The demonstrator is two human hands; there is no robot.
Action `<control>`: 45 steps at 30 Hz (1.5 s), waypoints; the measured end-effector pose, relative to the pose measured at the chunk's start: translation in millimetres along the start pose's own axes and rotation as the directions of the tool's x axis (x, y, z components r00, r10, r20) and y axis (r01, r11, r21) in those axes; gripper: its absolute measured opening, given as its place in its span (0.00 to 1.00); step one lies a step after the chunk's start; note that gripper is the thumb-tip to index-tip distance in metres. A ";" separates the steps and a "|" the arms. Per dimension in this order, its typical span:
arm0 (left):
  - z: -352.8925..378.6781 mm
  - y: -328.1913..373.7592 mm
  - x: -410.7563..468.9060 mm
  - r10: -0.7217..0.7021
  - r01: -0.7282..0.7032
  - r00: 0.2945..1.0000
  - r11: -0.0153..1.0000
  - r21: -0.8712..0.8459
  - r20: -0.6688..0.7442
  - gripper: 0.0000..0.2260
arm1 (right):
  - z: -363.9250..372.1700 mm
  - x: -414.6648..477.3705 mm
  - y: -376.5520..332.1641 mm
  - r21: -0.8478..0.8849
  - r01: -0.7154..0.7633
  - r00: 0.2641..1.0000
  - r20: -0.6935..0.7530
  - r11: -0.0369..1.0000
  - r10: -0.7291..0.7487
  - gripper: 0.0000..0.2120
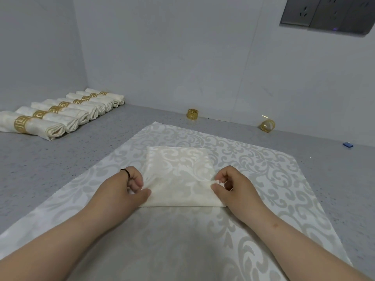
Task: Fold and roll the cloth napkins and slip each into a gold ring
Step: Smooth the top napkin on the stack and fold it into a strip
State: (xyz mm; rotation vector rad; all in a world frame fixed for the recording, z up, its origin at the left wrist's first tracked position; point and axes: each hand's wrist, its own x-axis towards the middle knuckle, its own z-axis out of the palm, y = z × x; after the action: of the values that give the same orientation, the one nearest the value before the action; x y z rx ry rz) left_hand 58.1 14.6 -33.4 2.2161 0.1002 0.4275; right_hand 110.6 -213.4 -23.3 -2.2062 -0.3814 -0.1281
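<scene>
Head view. Grey speckled counter (50, 163) set into a corner of pale walls. A large damask cloth (253, 169) lies spread flat over the counter's middle and near edge. On top of it, centred, sits a cream folded napkin (180, 169), a small rectangle with its near edge doubled over.

Left hand (125, 189): fingers curled, thumb laid forward, pinching the napkin's near left corner. A dark band sits on one finger.

Right hand (231, 185): fingers curled, thumb and fingertips pinching the napkin's near right corner, a small bunch of fabric showing between them. Both forearms bare, lying over the spread cloth.

Far left corner of the counter: a row of rolled napkins (67, 112), each in a gold ring, side by side against the left wall.

Along the back edge: upright gold ring (192, 114) standing near the middle; tipped gold ring (266, 125) further right, on its side. A small blue object (347, 145) near the right edge; cannot tell what it is. Socket panel (332, 13) on the wall, upper right.
</scene>
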 end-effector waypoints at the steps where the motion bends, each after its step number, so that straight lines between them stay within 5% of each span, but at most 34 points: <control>1: -0.7 0.1 0.0 -0.004 0.004 1.000 1.000 -0.010 0.006 0.10 | 0.5 0.4 0.1 -0.008 0.005 1.000 -0.001 1.000 -0.005 0.12; 5: -3.8 1.3 -1.6 0.116 -0.117 0.992 0.993 0.026 0.051 0.16 | 0.3 -1.4 0.2 -0.051 0.034 0.999 0.012 0.998 -0.033 0.12; 9: -5.1 0.8 -2.9 0.182 -0.205 0.976 0.949 0.240 0.116 0.16 | -1.5 -2.1 2.2 -0.145 0.159 0.987 0.037 0.977 -0.155 0.16; 14: -7.3 2.9 -3.7 0.279 -0.321 0.946 0.881 0.348 0.166 0.22 | -8.3 -2.8 1.9 -0.337 0.385 0.922 0.182 0.859 -0.342 0.07; 19: -8.6 -3.9 -2.3 0.515 -0.567 0.823 0.711 0.416 0.242 0.18 | -21.1 -9.2 2.3 -0.325 0.428 0.891 0.310 0.843 -0.332 0.12; 30: -14.4 -3.2 -7.0 0.362 -0.462 0.884 0.780 0.422 0.298 0.17 | -30.6 -10.6 -7.2 -0.458 0.382 0.885 0.431 0.803 -0.175 0.23; 40: -16.2 -2.1 -2.7 0.440 -0.485 0.873 0.744 0.460 0.209 0.12 | -27.0 -10.1 -4.6 -0.338 0.359 0.918 0.299 0.870 -0.262 0.09; 45: -17.6 1.0 -9.8 0.294 -0.306 0.952 0.915 0.263 0.085 0.08 | -32.4 -15.4 -8.5 -0.169 0.168 0.940 0.326 0.971 -0.106 0.07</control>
State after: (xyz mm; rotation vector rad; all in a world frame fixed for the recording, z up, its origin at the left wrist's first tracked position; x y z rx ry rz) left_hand 42.9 25.0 -25.1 2.5230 -0.2218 0.5602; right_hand 94.7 -237.4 -0.3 -2.3971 -0.7289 0.1199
